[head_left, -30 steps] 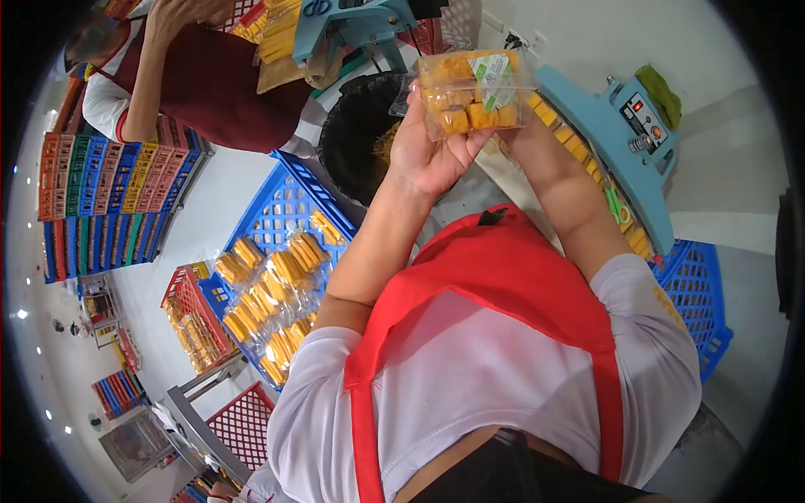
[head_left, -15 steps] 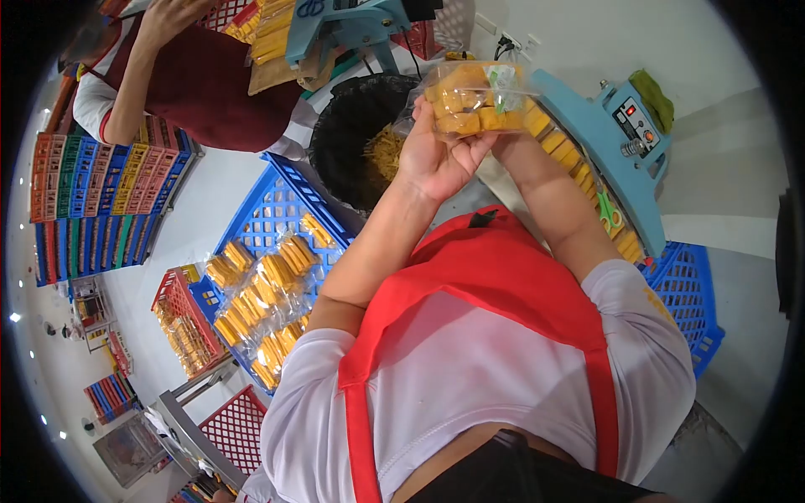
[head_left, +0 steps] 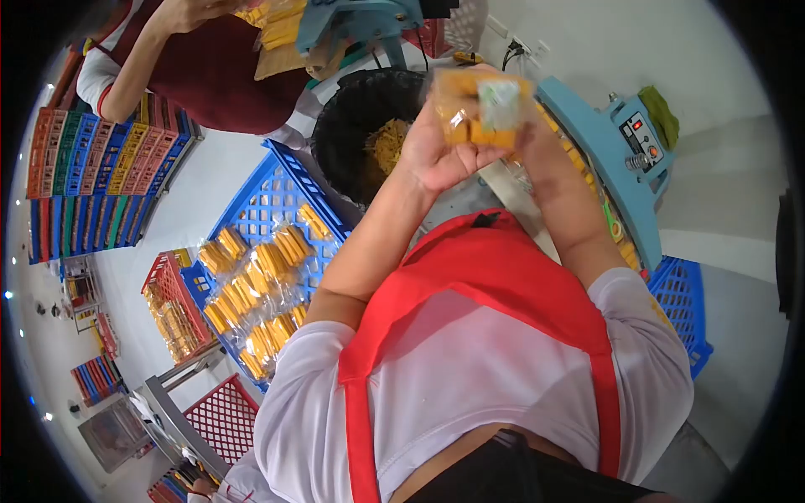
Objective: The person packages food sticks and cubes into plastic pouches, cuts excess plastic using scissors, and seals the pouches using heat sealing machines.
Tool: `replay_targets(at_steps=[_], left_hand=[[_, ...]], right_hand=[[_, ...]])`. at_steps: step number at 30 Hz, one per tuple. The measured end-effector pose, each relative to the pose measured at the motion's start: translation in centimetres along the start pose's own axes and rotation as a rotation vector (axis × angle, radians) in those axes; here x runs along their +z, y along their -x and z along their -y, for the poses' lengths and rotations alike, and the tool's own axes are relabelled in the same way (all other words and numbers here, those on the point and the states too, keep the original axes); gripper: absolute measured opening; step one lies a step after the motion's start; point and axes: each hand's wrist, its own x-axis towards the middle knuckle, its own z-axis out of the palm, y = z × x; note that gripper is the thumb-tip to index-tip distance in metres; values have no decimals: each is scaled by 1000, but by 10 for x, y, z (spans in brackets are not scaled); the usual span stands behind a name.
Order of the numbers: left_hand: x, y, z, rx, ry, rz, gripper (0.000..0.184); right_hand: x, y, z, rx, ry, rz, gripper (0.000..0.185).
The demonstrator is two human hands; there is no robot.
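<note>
A clear plastic bag of chunky yellow food pieces [head_left: 457, 105] with a white and green label is held up in front of me, slightly blurred. My left hand [head_left: 436, 155] grips it from the left and below, palm partly showing. My right hand [head_left: 527, 138] is at the bag's right side, its fingers hidden behind the bag. Beyond the right forearm, a blue sealing machine [head_left: 599, 142] has a row of yellow pieces [head_left: 579, 159] along its edge. Green-handled scissors [head_left: 614, 225] lie by that row.
A black-lined bin [head_left: 344, 126] with yellow scraps stands left of my hands. Nearer is a blue crate [head_left: 289, 180] of bagged yellow sticks. A person in a maroon apron [head_left: 201, 75] works at the upper left, near another blue machine [head_left: 356, 21]. Stacked crates [head_left: 109, 168] stand at far left.
The bag has turned so its label faces me more, and it has shifted slightly right and down. The view has shifted a little. Both hands stay at the bag.
</note>
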Motion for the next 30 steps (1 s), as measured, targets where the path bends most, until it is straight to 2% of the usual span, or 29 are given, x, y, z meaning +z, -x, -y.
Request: replay_targets(at_steps=[1, 3, 4, 5, 6, 7, 8, 9, 11, 12, 14, 16, 21, 24, 26, 27, 29, 30], left_hand=[[6, 0, -4, 7, 0, 0, 45], [16, 2, -15, 256, -171, -184, 45], [18, 1, -21, 348, -293, -151, 40], [20, 0, -28, 353, -297, -150, 40], [20, -1, -35, 468, -548, -190, 38], [22, -2, -42, 580, -797, -228, 36], [24, -3, -48, 545, -782, -214, 39], [27, -3, -48, 548, -781, -210, 39], [32, -4, -49, 588, -884, -181, 54], [31, -3, -51, 577, -897, -141, 70], [34, 1, -50, 582, -936, -88, 74], [38, 7, -48, 520, -944, -76, 82], [27, 9, -45, 592, -890, -67, 86], [25, 14, -48, 647, -810, -41, 86], [20, 20, -50, 660, -733, -17, 83], [20, 22, -48, 660, -739, -13, 83], [20, 24, -44, 628, -546, 39, 79], [16, 23, -46, 616, -571, 62, 76]], right_hand=[[1, -8, 10, 41, 407, -403, 43], [18, -20, 23, 85, 812, -789, 51], [69, -28, 35, 36, 811, -769, 59], [100, -31, 39, -12, 809, -752, 69], [103, -27, 35, -11, 808, -749, 69], [104, -23, 32, 51, 990, -599, 75], [104, -19, 29, 114, 1166, -442, 81], [106, -19, 27, 114, 1171, -440, 81], [107, -21, 24, 15, 933, -441, 84], [106, -21, 23, 11, 937, -438, 84], [103, -19, 21, -155, 705, -421, 82], [101, -16, 24, -137, 711, -394, 82], [109, -16, 22, -109, 735, -405, 82], [114, -20, 19, -175, 805, -346, 75], [112, -18, 15, -200, 617, -364, 59], [113, -18, 12, -206, 618, -360, 59], [118, -14, 3, 120, 179, -622, 52], [117, -12, -2, 113, 181, -620, 52]])
